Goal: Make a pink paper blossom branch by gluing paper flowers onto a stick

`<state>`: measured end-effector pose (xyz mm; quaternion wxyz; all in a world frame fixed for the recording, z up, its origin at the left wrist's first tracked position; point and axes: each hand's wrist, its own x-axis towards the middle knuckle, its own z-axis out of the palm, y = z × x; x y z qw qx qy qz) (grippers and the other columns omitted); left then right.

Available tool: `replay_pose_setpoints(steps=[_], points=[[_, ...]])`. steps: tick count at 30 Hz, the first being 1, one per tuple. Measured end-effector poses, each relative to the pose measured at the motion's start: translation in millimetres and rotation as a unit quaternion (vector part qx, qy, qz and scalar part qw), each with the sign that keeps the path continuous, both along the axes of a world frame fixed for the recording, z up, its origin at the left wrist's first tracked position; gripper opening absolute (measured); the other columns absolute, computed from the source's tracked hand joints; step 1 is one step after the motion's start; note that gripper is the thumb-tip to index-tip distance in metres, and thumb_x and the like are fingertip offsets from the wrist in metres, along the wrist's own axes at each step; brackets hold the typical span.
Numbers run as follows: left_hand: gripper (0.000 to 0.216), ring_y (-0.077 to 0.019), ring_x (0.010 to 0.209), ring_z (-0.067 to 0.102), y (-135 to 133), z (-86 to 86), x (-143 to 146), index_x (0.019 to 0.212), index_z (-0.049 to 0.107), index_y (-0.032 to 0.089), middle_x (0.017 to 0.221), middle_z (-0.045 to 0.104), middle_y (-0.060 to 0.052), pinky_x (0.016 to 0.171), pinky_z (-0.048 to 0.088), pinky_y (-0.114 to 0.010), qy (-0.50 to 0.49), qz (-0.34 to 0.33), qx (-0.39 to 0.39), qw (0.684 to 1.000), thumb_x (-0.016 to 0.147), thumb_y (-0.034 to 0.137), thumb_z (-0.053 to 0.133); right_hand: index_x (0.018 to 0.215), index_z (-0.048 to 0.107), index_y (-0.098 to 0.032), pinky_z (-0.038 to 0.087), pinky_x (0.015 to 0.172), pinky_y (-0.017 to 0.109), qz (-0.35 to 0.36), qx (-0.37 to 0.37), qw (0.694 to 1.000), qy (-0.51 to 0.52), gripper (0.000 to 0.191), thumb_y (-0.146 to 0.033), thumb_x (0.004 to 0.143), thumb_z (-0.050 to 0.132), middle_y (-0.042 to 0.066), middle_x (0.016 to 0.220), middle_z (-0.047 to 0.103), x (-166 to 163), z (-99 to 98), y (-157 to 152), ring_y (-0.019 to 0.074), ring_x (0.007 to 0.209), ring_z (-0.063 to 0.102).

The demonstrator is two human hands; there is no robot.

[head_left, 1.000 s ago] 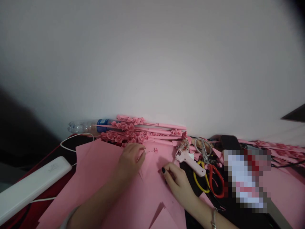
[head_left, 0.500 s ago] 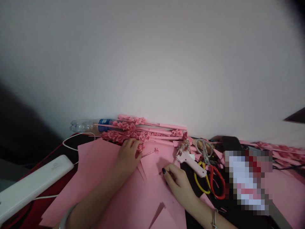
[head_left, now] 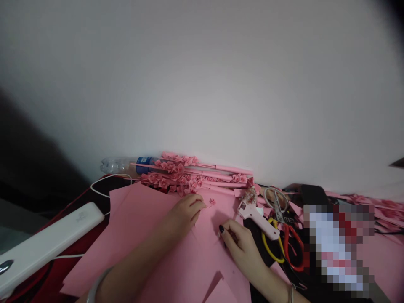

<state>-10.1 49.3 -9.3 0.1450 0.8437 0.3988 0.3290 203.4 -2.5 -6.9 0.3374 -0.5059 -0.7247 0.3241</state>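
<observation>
My left hand (head_left: 189, 209) is over the pink paper sheet (head_left: 176, 273), fingers bent together at the thin stem of a small pink paper flower (head_left: 212, 202). The hand covers most of that stem; the flower head shows just beyond the fingertips. A narrow paper piece (head_left: 195, 229) peeks out below the palm. To the right, my right hand (head_left: 238, 240) rests low over the same sheet, thumb and forefinger pinched together. Something tiny and pale seems to be at those fingertips, too small to name.
Pink paper flower stalks (head_left: 189, 181) and a plastic bottle (head_left: 121, 165) lie along the wall. Right of my right hand are a pale glue gun (head_left: 259, 219), yellow-handled pliers (head_left: 271, 248) and a red-handled tool (head_left: 292, 248). A long white device (head_left: 57, 244) is at left.
My left hand has moved right and slightly nearer, from the flower pile to the loose flower's stem. My right hand keeps its pinch. The whole view has shifted slightly.
</observation>
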Motion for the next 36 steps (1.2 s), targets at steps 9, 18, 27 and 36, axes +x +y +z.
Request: replay_pose_setpoints(steps=[9,18,27,36], points=[[0.022,-0.0224,0.102,0.062,9.1,-6.3,-11.8,0.1,0.065,0.021,0.107,0.067,-0.007,0.093,0.049,-0.036,-0.053,0.156,0.018,0.986,0.091,0.013,0.047,0.071,0.054,-0.019,0.032,0.055,0.027,-0.001,-0.009,1.0,0.009,0.024,-0.024,0.092,0.042,-0.001,0.064,0.05,-0.9,3.2,-0.9,0.0147,0.058,0.044],[0.035,-0.026,0.11,0.058,14.6,-1.8,-18.1,0.109,0.058,0.018,0.114,0.064,-0.01,0.098,0.046,-0.043,-0.141,0.265,0.044,0.953,0.082,0.007,0.041,0.073,0.051,-0.02,0.033,0.055,0.025,-0.001,0.006,1.0,0.016,0.024,-0.024,0.094,0.042,-0.002,0.065,0.048,1.0,-2.7,-0.7,0.0139,0.059,0.044],[0.021,-0.0226,0.096,0.061,2.7,5.7,-6.4,0.106,0.058,0.02,0.099,0.065,-0.006,0.088,0.049,-0.036,-0.071,0.138,0.009,0.988,0.087,0.019,0.05,0.099,0.053,-0.022,0.047,0.077,0.029,-0.007,0.139,0.99,0.013,0.017,-0.011,0.093,0.041,0.005,0.093,0.06,2.7,-2.1,-10.0,0.0186,0.085,0.058],[0.029,-0.0304,0.109,0.056,-19.3,28.3,11.8,0.108,0.06,0.023,0.114,0.065,-0.008,0.095,0.041,-0.045,0.129,0.122,-0.197,0.964,0.08,0.02,0.058,0.124,0.049,-0.023,0.049,0.096,0.046,-0.042,0.161,0.98,-0.105,0.037,-0.013,0.088,0.053,0.012,0.125,0.061,1.3,-12.0,-10.8,0.029,0.115,0.058]])
